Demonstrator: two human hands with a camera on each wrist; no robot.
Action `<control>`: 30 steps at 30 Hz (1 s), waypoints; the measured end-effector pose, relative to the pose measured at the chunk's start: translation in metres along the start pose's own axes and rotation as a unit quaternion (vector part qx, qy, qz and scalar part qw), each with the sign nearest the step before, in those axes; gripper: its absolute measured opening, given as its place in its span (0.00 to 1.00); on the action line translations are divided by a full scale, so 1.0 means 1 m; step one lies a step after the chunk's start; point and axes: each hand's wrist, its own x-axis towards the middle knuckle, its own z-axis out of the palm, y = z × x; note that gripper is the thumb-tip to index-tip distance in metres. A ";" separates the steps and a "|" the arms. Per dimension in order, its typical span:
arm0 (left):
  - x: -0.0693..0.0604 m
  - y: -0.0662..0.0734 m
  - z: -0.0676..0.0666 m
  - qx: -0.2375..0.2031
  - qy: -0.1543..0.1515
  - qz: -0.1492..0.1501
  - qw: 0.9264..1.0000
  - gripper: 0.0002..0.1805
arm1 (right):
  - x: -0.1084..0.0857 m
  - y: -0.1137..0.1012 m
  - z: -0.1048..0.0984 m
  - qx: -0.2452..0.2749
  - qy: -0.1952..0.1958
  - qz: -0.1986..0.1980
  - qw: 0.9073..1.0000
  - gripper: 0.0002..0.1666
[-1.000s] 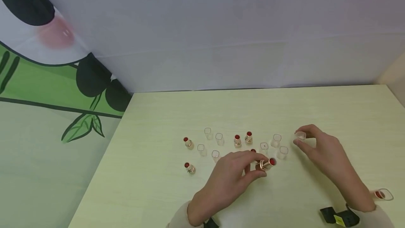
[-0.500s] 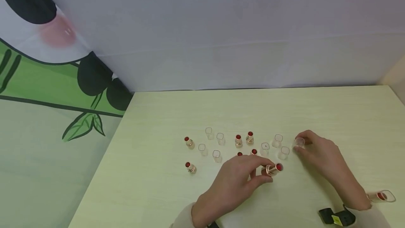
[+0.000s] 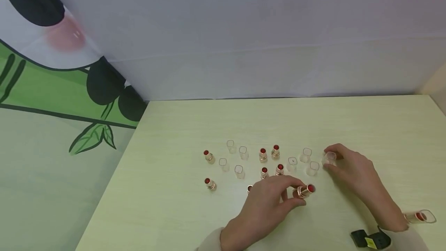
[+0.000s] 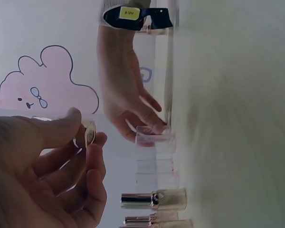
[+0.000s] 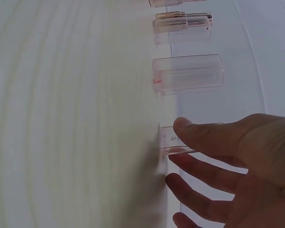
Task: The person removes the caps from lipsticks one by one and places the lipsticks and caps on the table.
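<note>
My left hand (image 3: 266, 202) pinches an uncapped lipstick (image 3: 307, 190), its red tip pointing right and its gold-toned base turned to the left wrist camera. In my right hand (image 3: 355, 169), thumb and fingers grip a clear lipstick cap (image 3: 329, 159). The right wrist view has this cap (image 5: 168, 138) standing at the table surface, with printed letters partly behind the thumb. To its left stand several other clear caps (image 3: 312, 169). Several uncapped lipsticks (image 3: 263, 156) stand upright beyond my left hand, and one is partly hidden behind it.
More clear caps (image 3: 231, 146) and two lipsticks (image 3: 210, 184) stand farther left on the pale table (image 3: 174, 127). A lipstick inside a clear cap (image 3: 416, 217) is by my right forearm. The grey-white backdrop (image 3: 261, 49) rises behind the table's far edge.
My left hand has moved right and nearer to me with the lipstick, uncovering lipsticks behind it. My right hand has lowered the clear cap slightly to the table.
</note>
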 end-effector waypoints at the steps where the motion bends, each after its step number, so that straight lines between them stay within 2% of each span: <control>1: 0.000 0.000 0.002 -0.006 0.003 -0.003 1.000 0.14 | 0.000 0.000 -0.001 0.001 -0.002 -0.002 1.000 0.24; 7: 0.001 -0.003 0.015 -0.011 0.015 -0.004 1.000 0.13 | -0.008 -0.002 -0.013 -0.005 -0.005 -0.006 1.000 0.29; 12: 0.003 -0.003 0.023 0.014 0.007 -0.018 1.000 0.13 | -0.022 -0.012 -0.027 -0.005 0.020 -0.009 1.000 0.29; 17: 0.006 -0.007 0.029 0.043 0.003 -0.029 0.999 0.12 | -0.040 -0.019 -0.035 0.010 0.084 -0.008 0.996 0.26; 22: 0.010 -0.013 0.034 0.053 -0.011 -0.054 0.997 0.11 | -0.057 -0.016 -0.039 0.033 0.154 -0.008 0.987 0.22; 27: 0.014 -0.017 0.037 0.060 -0.022 -0.074 0.995 0.11 | -0.067 -0.011 -0.045 0.050 0.227 -0.021 0.972 0.21; 30: 0.016 -0.019 0.039 0.073 -0.024 -0.082 0.994 0.11 | -0.070 -0.008 -0.048 0.072 0.270 -0.042 0.959 0.21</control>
